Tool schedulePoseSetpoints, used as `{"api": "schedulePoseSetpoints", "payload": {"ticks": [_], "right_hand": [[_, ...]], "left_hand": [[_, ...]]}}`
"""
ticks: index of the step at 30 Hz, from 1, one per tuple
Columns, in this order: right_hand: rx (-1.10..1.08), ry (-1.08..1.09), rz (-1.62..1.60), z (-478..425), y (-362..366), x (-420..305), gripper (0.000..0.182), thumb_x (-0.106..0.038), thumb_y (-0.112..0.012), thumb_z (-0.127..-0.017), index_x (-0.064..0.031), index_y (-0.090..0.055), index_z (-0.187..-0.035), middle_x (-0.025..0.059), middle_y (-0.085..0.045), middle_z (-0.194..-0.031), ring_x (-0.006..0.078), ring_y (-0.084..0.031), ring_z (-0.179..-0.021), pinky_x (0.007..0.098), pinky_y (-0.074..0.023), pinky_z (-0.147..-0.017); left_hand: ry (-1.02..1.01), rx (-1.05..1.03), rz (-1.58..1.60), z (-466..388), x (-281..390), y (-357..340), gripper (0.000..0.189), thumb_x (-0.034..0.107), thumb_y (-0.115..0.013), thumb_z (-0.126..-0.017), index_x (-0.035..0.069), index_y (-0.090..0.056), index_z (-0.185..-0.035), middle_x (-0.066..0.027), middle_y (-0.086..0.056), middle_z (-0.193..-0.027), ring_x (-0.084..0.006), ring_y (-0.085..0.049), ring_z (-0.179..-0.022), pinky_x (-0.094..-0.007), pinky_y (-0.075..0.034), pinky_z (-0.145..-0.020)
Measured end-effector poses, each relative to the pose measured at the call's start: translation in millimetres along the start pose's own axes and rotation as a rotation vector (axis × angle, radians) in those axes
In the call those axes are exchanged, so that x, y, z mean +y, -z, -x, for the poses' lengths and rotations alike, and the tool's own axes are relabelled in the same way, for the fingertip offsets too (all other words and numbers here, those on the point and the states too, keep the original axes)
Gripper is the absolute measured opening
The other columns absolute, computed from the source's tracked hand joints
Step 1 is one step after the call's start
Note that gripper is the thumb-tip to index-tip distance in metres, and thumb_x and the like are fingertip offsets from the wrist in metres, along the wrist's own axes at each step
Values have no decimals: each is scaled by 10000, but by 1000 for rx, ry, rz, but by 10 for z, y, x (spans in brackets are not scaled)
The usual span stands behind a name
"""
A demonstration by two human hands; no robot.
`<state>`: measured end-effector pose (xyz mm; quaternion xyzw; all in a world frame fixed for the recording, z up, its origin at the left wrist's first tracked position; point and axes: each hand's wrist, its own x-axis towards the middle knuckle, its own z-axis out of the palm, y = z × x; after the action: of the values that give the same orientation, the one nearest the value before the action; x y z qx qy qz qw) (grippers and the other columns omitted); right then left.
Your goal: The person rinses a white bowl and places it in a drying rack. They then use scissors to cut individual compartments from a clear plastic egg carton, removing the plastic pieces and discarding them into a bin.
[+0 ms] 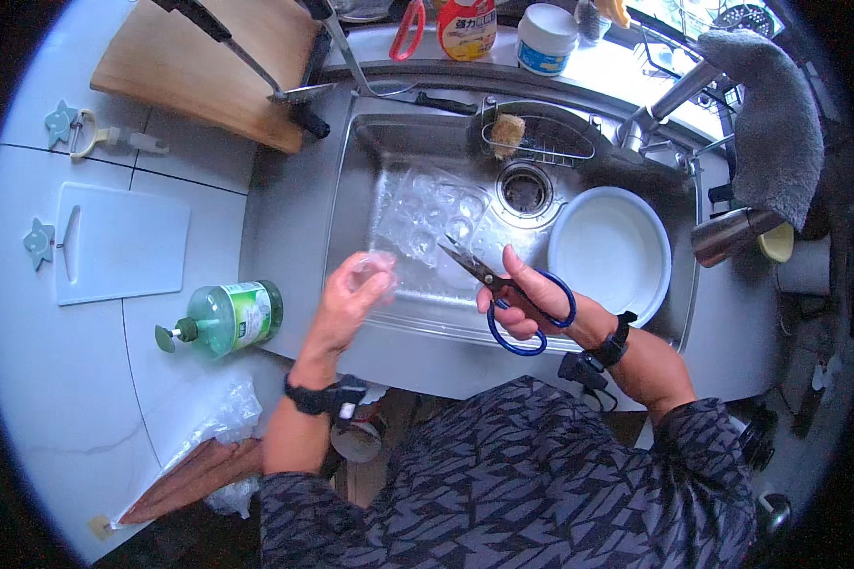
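Note:
My left hand [347, 302] pinches a small piece of clear plastic [380, 264] over the front left rim of the steel sink [413, 299]. Scissors with blue handles [516, 288] are in my right hand [541, 302], their blades a little apart and pointing up and left. Beneath the blade tips, a clear plastic tray with rounded cups [430, 210] lies on the sink floor. To the right, a white round basin [610, 249] stands in the sink. Glare blurs the tray's edges.
A green pump bottle [231, 318] lies on the left counter near a white cutting board [124, 242]. A wooden board [206, 64] carries a knife [238, 57]. Behind the drain [524, 190] hangs a wire rack [559, 149] with a sponge [507, 135]. The faucet [729, 238] overhangs the right.

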<state>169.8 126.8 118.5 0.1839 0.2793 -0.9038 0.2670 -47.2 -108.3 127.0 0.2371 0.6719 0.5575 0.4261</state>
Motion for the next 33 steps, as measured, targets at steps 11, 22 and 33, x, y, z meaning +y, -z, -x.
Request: {"api": "schedulePoseSetpoints", "payload": {"ticks": [11,22,33], "right_hand": [[-316,46,-233,-136,147,162,919,-818,-232,-897,-17,-574,-1192,82,-595,-779,196,-585,-651,316,-472,-629],[-687,91,-275,-216,229,187,1044,-858,-356,-827,-6,-390,-1430,311,-518,-1374,419,-540,-1266,545,-416,-1060],[-583,159,-288,-135,129,18,998,-832,-342,-861,4,-450,-1395,203,-640,-1143,312,-658,-1005,451,-498,-928]], "left_hand": [[160,-176,601,-297,-378,-524,182,58,-701,-883,83,-558,-992,-69,-632,-1007,-186,-641,-893,-346,-549,-811],[5,289,572,-449,-732,90,120,31,-661,-892,84,-553,-906,-55,-620,-879,-174,-621,-755,-342,-550,-679],[160,405,671,-234,-476,161,463,7,-630,-911,52,-493,-1351,-106,-624,-1058,-214,-643,-858,-391,-552,-817]]}}
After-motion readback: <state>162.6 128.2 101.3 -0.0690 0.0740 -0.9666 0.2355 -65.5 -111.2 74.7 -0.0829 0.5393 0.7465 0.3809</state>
